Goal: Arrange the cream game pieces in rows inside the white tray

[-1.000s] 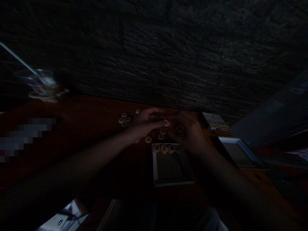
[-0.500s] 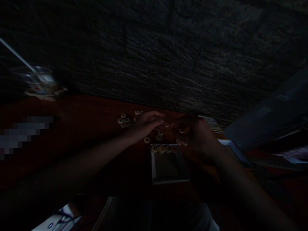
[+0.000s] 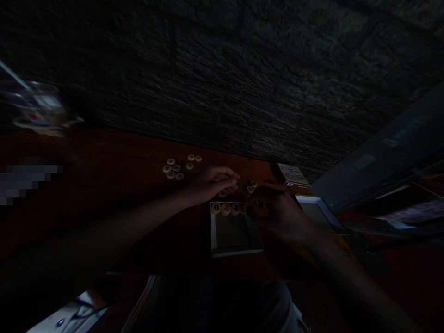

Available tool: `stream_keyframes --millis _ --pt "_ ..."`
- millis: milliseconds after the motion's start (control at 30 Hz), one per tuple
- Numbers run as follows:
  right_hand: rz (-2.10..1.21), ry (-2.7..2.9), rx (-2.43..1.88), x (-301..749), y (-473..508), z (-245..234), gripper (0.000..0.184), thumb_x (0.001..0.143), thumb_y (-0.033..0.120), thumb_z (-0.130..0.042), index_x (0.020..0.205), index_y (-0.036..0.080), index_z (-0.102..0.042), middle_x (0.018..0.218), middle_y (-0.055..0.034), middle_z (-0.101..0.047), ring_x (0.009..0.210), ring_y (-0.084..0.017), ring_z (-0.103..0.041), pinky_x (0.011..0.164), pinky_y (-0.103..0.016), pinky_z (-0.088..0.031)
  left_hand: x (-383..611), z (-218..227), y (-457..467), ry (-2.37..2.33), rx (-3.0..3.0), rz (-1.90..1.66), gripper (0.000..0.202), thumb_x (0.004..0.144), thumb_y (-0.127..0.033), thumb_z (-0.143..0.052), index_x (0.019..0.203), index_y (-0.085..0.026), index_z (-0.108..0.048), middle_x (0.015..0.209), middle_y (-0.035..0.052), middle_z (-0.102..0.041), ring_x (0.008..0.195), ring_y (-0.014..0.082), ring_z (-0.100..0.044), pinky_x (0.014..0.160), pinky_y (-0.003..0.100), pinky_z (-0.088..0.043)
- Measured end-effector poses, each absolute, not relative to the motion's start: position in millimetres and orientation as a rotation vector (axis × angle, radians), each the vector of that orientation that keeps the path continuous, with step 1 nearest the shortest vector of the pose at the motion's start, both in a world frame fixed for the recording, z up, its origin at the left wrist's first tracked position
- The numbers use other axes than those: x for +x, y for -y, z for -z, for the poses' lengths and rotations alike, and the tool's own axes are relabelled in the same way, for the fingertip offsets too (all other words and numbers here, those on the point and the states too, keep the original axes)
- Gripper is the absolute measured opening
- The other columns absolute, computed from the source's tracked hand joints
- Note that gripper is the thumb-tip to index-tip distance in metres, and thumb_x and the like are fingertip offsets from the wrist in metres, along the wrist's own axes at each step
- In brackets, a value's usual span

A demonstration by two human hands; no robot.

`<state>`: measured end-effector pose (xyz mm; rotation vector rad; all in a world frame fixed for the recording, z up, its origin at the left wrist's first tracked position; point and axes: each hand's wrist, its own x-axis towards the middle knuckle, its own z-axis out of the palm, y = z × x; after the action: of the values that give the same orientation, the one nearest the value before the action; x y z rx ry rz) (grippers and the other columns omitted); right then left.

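Observation:
Round wooden xiangqi pieces with dark or red characters lie on a dark reddish wooden table. A loose group of them sits to the left of my left hand, whose fingers are curled with nothing visible in them. Just below those fingers is a single piece. My right hand covers the right end of a row of pieces along the top of a white-rimmed tray. Its fingers hide whatever they touch. Two pieces lie above that hand.
A brick wall runs along the far table edge. A glass with a straw stands at the far left. To the right are a printed card box, a second white-rimmed tray and a dark panel.
My right hand has moved down toward the tray's row, covering its right end. The view has shifted, so everything sits further left. My left hand has drawn its fingers together.

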<state>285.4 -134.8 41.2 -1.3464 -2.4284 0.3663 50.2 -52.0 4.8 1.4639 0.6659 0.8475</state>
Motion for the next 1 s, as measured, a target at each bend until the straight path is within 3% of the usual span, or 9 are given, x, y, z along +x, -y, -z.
stream_keyframes --millis 300,767,1000 --pt "-0.293 2.492 -1.273 280 131 -36 0.019 0.082 0.007 -0.074 0.094 0.021 -0.078 0.103 -0.0060 -0.077 0.091 -0.021 -0.075 0.076 -0.029 -0.057 49 -4 50 -0.652 1.491 -0.868 0.023 0.090 -0.031 -0.070 0.108 -0.016 -0.074 0.095 0.0106 -0.080 0.082 0.0180 -0.075 0.072 0.030 -0.057" --pt "-0.256 2.467 -1.270 285 130 -29 0.021 0.089 0.015 -0.074 0.106 0.024 -0.080 0.104 -0.0053 -0.078 0.090 -0.021 -0.076 0.075 -0.031 -0.058 49 -3 47 -0.630 1.494 -0.874 0.024 0.090 -0.030 -0.069 0.108 -0.016 -0.073 0.095 0.0099 -0.079 0.081 0.0172 -0.074 0.068 0.028 -0.056" --pt "-0.239 2.344 -1.210 291 124 -55 0.022 0.087 0.022 -0.076 0.109 0.023 -0.080 0.105 -0.0072 -0.080 0.085 -0.020 -0.075 0.070 -0.028 -0.058 49 -9 42 -0.666 1.377 -1.064 0.021 0.089 -0.033 -0.070 0.097 -0.014 -0.073 0.086 0.0084 -0.078 0.074 0.0160 -0.072 0.072 0.029 -0.057"
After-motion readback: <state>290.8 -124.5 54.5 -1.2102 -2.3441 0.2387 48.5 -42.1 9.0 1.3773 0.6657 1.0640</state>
